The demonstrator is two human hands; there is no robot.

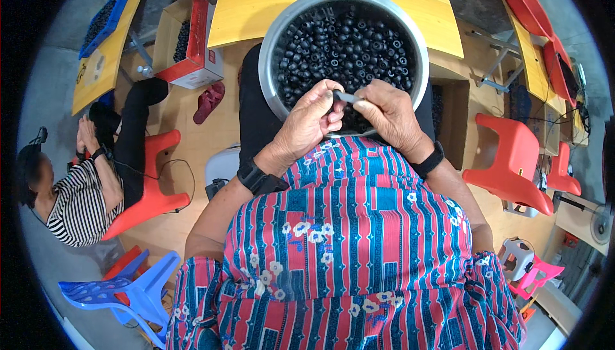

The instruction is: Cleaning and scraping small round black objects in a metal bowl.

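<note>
We have yellow table [256, 14] ahead, co-worker [83, 203] seated off left, red chair [512, 148] right, red-and-white carton [206, 65] left of table; all well apart from our hands. Steel basin [271, 87] in front of us overlaps table edge in view, holds loose black parts [339, 46]. Left hand [306, 122] pinches small black piece [336, 94] over basin; right hand [392, 112] grips grey strip [349, 97], tip at piece. Our hands block near-side parts. Piece mostly hidden by fingers; strip's other end can't be made out.
</note>
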